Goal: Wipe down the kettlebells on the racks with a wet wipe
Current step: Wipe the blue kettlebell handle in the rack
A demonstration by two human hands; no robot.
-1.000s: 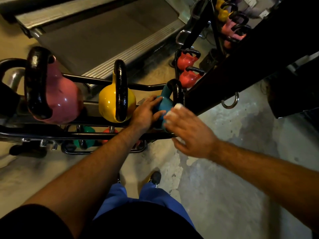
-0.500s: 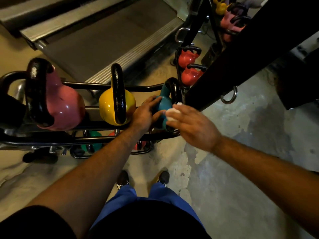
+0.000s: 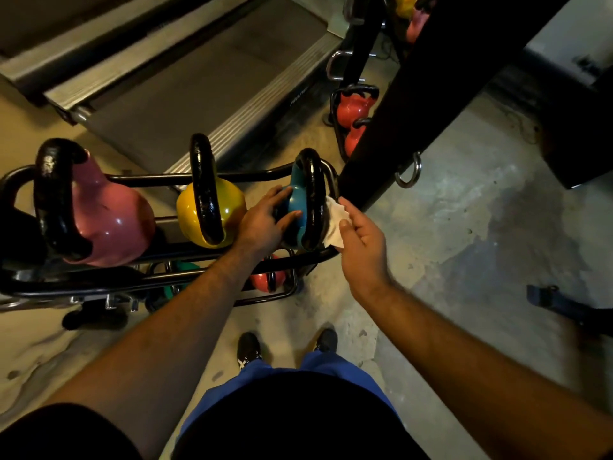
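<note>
- Our left hand (image 3: pixel 262 224) lies spread on the teal kettlebell (image 3: pixel 296 207), fingers fairly straight against its near-left side, steadying it more than clasping it.
- Our right hand (image 3: pixel 361 247) pinches a white wet wipe (image 3: pixel 333 224) between thumb and fingers; the wipe is crumpled and touches the right side of the kettlebell's black handle (image 3: pixel 313 197).
- The teal kettlebell sits directly between the two grips, at the right end of the upper rail of the rack (image 3: pixel 238 177), its handle standing upright.
- We judge the wiping of this one to be under way; the pictures cannot tell us how much of its surface is done.
- Just beyond the left grip stands a yellow kettlebell (image 3: pixel 229 207), and further out a larger pink kettlebell (image 3: pixel 112 220); both look glossy, though whether from wiping we cannot say.
- Below the grips, on the lower rail, a red kettlebell (image 3: pixel 265 278) and a green kettlebell (image 3: pixel 180 270) show only in part.
- Beyond the right grip, more red kettlebells (image 3: pixel 351 109) sit on a second rack, so we think plenty is left.
- The teal body looks smooth and coated, the handle shiny black.
</note>
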